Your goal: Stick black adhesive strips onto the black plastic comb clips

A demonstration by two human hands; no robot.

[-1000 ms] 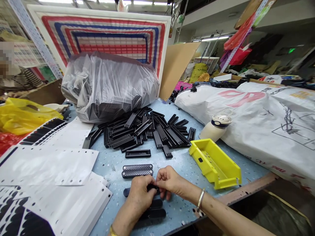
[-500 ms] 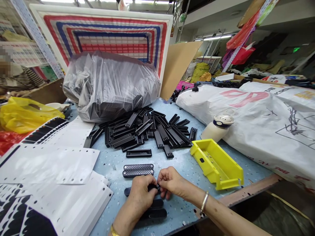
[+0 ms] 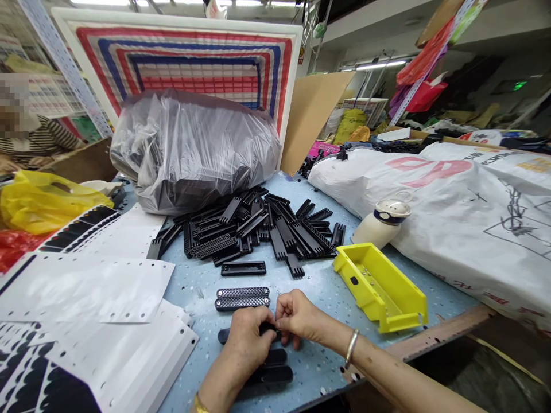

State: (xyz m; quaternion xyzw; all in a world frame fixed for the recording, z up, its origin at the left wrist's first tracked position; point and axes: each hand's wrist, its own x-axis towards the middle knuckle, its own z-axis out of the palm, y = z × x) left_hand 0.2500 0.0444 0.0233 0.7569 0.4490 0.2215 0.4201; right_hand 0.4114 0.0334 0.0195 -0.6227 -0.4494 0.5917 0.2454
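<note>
My left hand (image 3: 248,339) is closed around a black plastic strip (image 3: 223,336) with a rounded end, lying low over the table. The fingertips of my right hand (image 3: 297,315) are pinched together at that strip's right end, touching or nearly touching my left fingertips; whatever they hold is hidden. Under and beside my left wrist lie other smooth black strips (image 3: 271,376), partly covered. Just beyond my hands rests a pair of black strips with a crosshatched face (image 3: 243,299), side by side. Farther off is a single black piece with a recessed middle (image 3: 243,268).
A heap of black plastic pieces (image 3: 258,226) lies mid-table before a grey plastic bag (image 3: 202,149). To the right stand a yellow bin (image 3: 344,264) with tiny metal parts, a cream bottle (image 3: 374,229) and a white sack (image 3: 430,201). Paper sheets (image 3: 86,287) cover the left.
Both hands stay almost in place. My right fingertips have shifted very slightly at the strip's end, and the small shiny spot between the hands is now covered.
</note>
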